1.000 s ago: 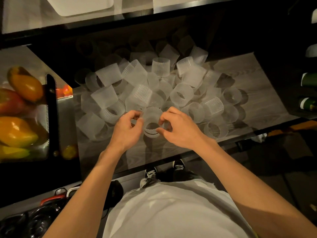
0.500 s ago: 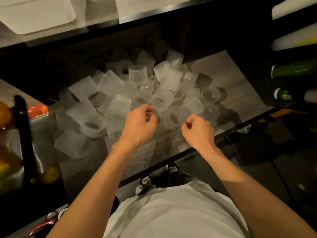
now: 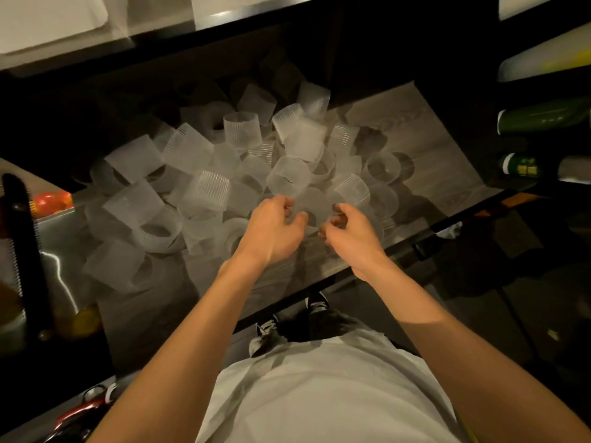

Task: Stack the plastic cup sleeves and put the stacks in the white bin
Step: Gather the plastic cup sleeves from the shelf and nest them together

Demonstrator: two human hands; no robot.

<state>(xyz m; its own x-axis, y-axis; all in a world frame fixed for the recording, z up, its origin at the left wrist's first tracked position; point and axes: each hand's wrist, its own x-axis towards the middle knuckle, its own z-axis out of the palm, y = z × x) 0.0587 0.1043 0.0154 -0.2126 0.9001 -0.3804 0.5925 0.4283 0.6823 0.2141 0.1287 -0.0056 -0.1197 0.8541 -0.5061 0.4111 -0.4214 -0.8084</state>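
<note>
- Head view: left hand [image 3: 275, 233] and right hand [image 3: 353, 233] are gripping one frosted sleeve [image 3: 315, 203] between them, fingers curled on it, over the near edge of the table [image 3: 441, 174].
- sleeve pile [image 3: 204, 187] is lying just beyond, covering the table.
- white bin [image 3: 48, 24] is sitting far back left, well apart.

Translucent ribbed plastic cup sleeves [image 3: 224, 174] lay heaped on the grey wood-grain desk [image 3: 425, 145]. At the heap's near edge, the left hand [image 3: 271, 231] and right hand [image 3: 351, 233] held one sleeve [image 3: 315, 203] between them. A white plastic bin [image 3: 48, 24] sat behind at far left, green glass bottles [image 3: 543, 116] to the right.
</note>
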